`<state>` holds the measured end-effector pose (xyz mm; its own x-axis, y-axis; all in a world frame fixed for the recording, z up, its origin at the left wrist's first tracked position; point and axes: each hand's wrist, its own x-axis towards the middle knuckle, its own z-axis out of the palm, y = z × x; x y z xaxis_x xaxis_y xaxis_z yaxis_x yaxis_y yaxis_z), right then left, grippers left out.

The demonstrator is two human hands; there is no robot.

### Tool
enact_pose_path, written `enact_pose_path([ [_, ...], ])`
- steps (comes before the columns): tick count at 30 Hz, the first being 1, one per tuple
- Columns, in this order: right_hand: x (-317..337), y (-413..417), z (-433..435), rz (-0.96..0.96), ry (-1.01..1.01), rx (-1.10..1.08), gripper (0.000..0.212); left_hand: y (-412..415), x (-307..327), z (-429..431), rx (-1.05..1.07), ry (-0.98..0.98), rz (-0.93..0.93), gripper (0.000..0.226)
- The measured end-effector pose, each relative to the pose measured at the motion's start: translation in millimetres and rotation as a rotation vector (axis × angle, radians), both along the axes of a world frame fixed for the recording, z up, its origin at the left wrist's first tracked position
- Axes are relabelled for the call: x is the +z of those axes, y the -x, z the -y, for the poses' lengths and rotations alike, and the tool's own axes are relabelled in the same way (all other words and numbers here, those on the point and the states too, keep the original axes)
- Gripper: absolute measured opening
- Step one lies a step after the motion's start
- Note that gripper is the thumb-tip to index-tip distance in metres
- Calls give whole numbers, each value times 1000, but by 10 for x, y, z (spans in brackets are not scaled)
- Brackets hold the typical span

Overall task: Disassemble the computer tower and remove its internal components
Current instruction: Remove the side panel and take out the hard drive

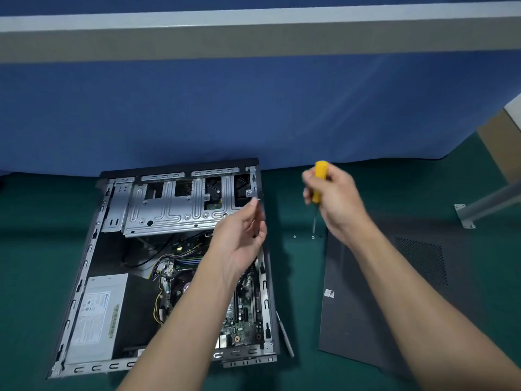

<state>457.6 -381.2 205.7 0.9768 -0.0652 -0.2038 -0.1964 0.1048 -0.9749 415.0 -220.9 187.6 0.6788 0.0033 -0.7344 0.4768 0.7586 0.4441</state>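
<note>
The computer tower (93, 249) lies open on its side on the green floor. Inside show a silver drive cage (169, 206), a power supply (95, 317) and the motherboard (245, 314) with cables. My left hand (241, 241) hovers over the case's right edge, near the drive cage, with its fingertips pinched together; whether a screw sits between them is too small to tell. My right hand (335, 198) grips a yellow-handled screwdriver (320, 182), shaft pointing down, to the right of the case. Two small screws (304, 237) lie on the floor under the tip.
The removed dark side panel (394, 292) lies flat on the floor to the right. A blue partition (253, 108) stands right behind the case. A metal leg with a bracket (479, 207) is at far right. A thin grey strip (284, 334) lies by the case's right side.
</note>
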Motion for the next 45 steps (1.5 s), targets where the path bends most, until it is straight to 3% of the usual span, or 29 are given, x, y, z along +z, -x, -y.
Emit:
enact_pose_path([
  [2,-60,83,-35,174,551,201,6,14,7,74,-35,15,-2,4],
  [4,-115,160,-91,300,777,311,13,34,12,122,-65,19,1,7],
  [11,-246,243,-160,423,794,329,11,104,-5,182,-98,26,-9,9],
  [14,-317,234,-158,443,818,332,10,109,-27,172,-120,-84,2,9],
  [16,-410,199,-142,413,850,297,10,87,-84,104,-130,-354,72,11],
  [17,-478,174,-125,371,881,272,11,76,-136,33,-166,-592,120,13],
  [20,-758,104,-79,153,1072,256,16,106,-355,-332,-551,-1574,220,33],
  [22,-954,89,-86,-17,1165,296,17,118,-500,-601,-809,-1868,180,52],
  [25,-1204,86,-140,-174,1220,345,14,92,-624,-841,-1087,-1971,27,80],
  [28,-1391,55,-235,-215,1255,402,12,66,-678,-915,-1133,-2005,0,96],
  [38,-1746,-18,-351,-255,1343,489,17,91,-712,-933,-1151,-1992,3,94],
  [43,-1460,-214,-306,-366,1088,377,28,100,-672,-966,-1139,-1996,28,94],
  [45,-1224,-322,-283,-343,944,341,23,92,-647,-986,-1131,-1993,48,94],
])
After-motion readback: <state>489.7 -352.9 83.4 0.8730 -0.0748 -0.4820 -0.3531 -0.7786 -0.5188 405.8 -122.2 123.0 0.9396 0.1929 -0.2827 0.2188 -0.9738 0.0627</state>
